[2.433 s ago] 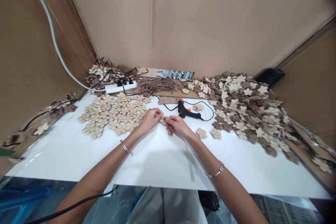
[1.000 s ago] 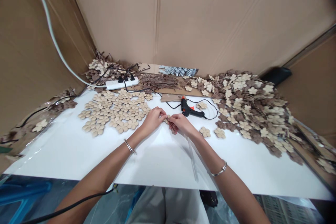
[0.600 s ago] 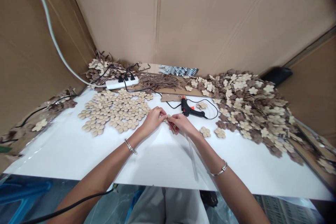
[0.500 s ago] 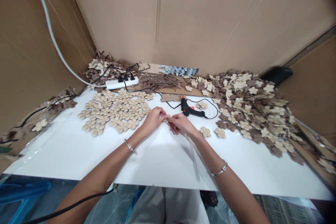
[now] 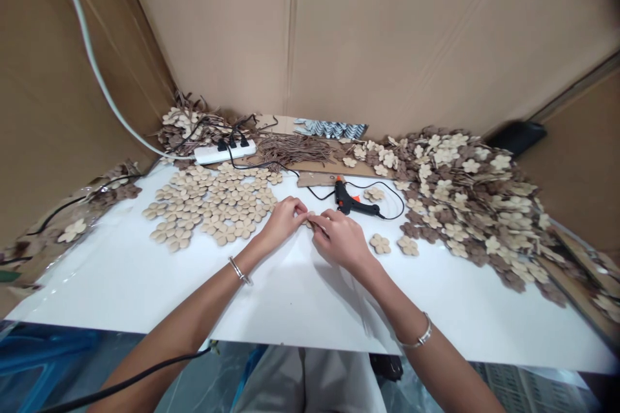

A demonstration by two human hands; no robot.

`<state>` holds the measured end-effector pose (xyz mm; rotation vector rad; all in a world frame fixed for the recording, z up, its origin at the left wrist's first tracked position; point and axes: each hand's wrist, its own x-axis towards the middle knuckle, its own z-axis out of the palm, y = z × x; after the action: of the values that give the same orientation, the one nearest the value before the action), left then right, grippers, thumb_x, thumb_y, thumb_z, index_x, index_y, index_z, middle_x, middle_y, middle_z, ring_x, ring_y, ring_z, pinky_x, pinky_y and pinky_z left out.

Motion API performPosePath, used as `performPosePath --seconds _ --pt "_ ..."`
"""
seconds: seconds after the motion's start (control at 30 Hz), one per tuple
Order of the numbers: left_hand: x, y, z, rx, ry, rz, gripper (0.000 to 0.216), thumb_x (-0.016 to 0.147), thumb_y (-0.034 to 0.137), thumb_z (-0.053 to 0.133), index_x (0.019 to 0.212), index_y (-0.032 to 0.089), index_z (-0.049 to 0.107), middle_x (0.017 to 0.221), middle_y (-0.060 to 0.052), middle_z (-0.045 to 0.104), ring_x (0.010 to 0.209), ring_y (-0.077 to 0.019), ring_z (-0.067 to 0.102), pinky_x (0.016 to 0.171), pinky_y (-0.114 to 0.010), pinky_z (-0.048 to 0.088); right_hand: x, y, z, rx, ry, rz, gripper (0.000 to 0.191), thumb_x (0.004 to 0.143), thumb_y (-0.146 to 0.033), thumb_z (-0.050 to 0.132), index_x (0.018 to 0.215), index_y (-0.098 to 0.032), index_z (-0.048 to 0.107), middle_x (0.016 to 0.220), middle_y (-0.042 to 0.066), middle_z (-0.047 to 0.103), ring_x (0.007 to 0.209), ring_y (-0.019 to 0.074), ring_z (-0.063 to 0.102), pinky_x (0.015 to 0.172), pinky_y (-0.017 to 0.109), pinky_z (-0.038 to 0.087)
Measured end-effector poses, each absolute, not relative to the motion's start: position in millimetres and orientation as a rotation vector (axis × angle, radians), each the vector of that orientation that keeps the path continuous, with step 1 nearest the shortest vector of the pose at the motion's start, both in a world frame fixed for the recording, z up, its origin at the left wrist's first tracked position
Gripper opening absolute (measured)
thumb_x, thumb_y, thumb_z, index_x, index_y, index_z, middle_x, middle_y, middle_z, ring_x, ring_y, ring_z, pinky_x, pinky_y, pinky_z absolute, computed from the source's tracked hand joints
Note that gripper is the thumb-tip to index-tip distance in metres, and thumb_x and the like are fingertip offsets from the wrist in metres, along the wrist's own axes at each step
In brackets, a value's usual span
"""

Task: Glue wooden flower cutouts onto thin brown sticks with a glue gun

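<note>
Near the middle of the white table, my left hand (image 5: 285, 221) pinches the left edge of a small beige flower (image 5: 310, 220). From the other side my right hand (image 5: 340, 236) has its thumb and fingers closed on the same flower, which they mostly cover. Whether the right hand also holds something thin is hidden. A black glue gun (image 5: 356, 205) with an orange tip lies just beyond the right hand. Two loose beige flowers, one of them a flower (image 5: 380, 244) nearest the wrist, rest to the right.
Many puffy beige flowers (image 5: 213, 203) are spread on the left of the white table (image 5: 203, 297). A high heap of beige and brown flowers (image 5: 455, 187) fills the right. Brown strips (image 5: 295, 150) and a white power strip (image 5: 225, 151) lie at the back, before a cardboard wall (image 5: 349, 32).
My right hand has turned over so its back faces up, and its wrist has shifted slightly right. The left hand keeps its pinch in the same place.
</note>
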<state>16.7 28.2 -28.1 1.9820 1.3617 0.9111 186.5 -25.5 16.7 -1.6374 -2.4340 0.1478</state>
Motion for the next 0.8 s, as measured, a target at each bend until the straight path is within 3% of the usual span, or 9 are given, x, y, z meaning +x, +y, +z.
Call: performPosePath --seconds 0.53,0.8 --pt "16.5 30.6 -30.9 1.945 1.39 0.901 0.008 0.081 0.025 0.067 0.082 0.017 0.069 0.084 -0.004 0.068 0.072 -0.0149 0.058 0.074 -0.028 0.048 191.9 -22.1 11.7 -1.712 -2.385 0.252 0.04 0.09 -0.023 0.048 0.124 -0.036 0.064 0.104 0.005 0.061 0.096 0.0198 0.057 0.072 0.028 0.037" --pt "16.4 32.2 -33.2 1.919 1.367 0.915 0.007 0.08 0.024 0.069 0.081 0.017 0.07 0.081 -0.003 0.068 0.07 -0.0138 0.058 0.071 -0.026 0.048 184.9 -24.7 6.9 -1.73 -2.495 0.062 0.038 0.089 -0.021 0.047 0.121 -0.029 0.066 0.105 0.01 0.061 0.097 0.0233 0.054 0.076 0.032 0.038"
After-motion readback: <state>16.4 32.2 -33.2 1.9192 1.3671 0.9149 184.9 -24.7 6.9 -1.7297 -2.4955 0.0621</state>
